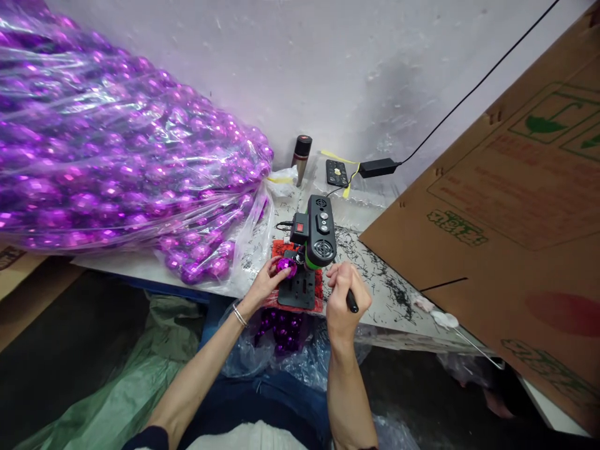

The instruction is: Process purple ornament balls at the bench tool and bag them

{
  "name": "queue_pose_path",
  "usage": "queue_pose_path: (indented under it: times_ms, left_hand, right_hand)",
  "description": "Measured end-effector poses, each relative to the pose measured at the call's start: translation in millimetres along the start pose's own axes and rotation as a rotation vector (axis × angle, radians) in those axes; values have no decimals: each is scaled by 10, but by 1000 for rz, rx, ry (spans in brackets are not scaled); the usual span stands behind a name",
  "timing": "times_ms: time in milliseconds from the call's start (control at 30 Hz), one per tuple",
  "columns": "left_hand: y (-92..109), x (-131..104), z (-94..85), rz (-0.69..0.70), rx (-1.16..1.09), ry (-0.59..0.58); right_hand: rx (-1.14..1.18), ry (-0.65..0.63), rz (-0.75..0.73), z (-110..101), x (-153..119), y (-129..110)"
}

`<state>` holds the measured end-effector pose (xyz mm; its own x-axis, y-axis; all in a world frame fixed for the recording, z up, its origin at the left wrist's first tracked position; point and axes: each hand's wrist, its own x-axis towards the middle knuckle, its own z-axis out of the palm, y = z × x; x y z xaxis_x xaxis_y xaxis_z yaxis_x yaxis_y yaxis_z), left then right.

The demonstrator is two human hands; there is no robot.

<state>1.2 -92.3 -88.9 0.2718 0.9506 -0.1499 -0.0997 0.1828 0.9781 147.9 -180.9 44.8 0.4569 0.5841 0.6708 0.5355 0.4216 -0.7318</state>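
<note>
Balls [284, 330] of faceted purple lie nearest you, in clear plastic below the table's near edge. Your right hand [347, 300] is closed in a fist around a black pen-like tool [352, 302], just right of the machine; where its far tip ends is hard to tell. Your left hand [266, 282] pinches one purple ball [287, 267] between thumb and fingers, above the far left part of a dark slotted base plate [296, 294], which rests on a red mat [319, 299]. The step in hand looks to be presenting that ball at the black machine [321, 231] just beyond it. The next move would seem to call for a steady left grip, with your right hand's tool kept under fine control so close to the housing. Black scraps [397, 295] litter the table to the right. Farther left slumps a big clear bag [117, 150] full of purple balls; farther right leans a cardboard carton [492, 212]. At the far side, a dark bottle [302, 156] and a power adapter [379, 167] sit near the wall [300, 69].
</note>
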Motion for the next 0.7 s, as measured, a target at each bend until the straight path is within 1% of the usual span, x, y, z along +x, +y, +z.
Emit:
queue_pose_path:
  times_ms: [100, 200, 300, 400, 500, 600, 700]
  left_hand:
    - [-49, -34, 33, 89, 204, -39]
    - [-41, -65, 44, 216, 449, -55]
    - [-28, -98, 64, 348, 604, -79]
    - [-59, -141, 88, 474, 662, -115]
    - [-121, -188, 93, 550, 681, -143]
    - [-167, -206, 93, 562, 698, -146]
    - [-191, -166, 136, 532, 717, -105]
  right_hand:
    - [0, -3, -2, -6, -18, 11]
    - [-7, -9, -3, -11, -36, 18]
    - [-15, -15, -6, -16, -47, 20]
    - [-10, -15, -14, -19, -50, 20]
    - [-15, -14, -25, -20, -52, 25]
    - [-29, -23, -21, -25, -62, 36]
    - [-12, -33, -21, -31, -76, 47]
